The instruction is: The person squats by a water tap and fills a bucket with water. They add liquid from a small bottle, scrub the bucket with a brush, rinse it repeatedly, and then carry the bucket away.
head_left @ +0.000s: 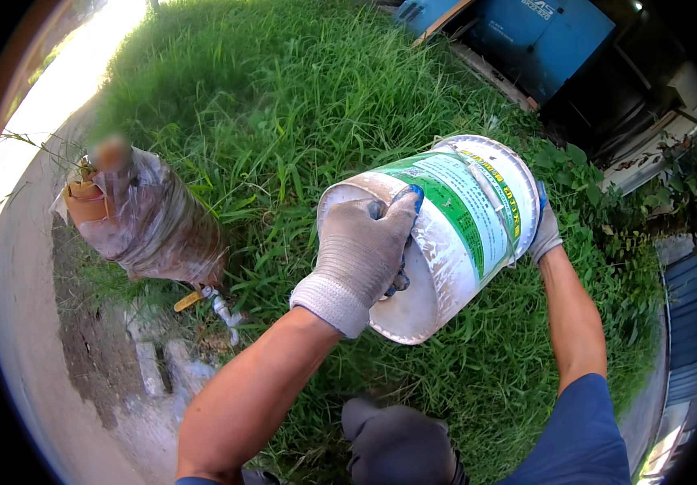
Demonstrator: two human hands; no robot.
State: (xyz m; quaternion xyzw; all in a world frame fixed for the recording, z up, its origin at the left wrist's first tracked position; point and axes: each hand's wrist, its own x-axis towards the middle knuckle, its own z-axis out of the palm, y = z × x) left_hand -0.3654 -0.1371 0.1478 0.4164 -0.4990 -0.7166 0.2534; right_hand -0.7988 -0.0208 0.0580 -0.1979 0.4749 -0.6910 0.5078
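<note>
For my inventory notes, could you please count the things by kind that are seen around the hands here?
Gloved hands: 2, the left hand on the bucket's bottom rim and the right hand at its top rim
White bucket with green label: 1
Plastic-wrapped post: 1
Tap with yellow handle: 1
Blue machine box: 1
Dark shoe: 1
Total: 7

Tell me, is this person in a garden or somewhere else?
Probably a rough outdoor yard, not a tidy garden. Long wild grass covers the ground, a plastic-wrapped post stands by a concrete path, and both gloved hands, left hand and right hand, hold a white plastic bucket.
</note>
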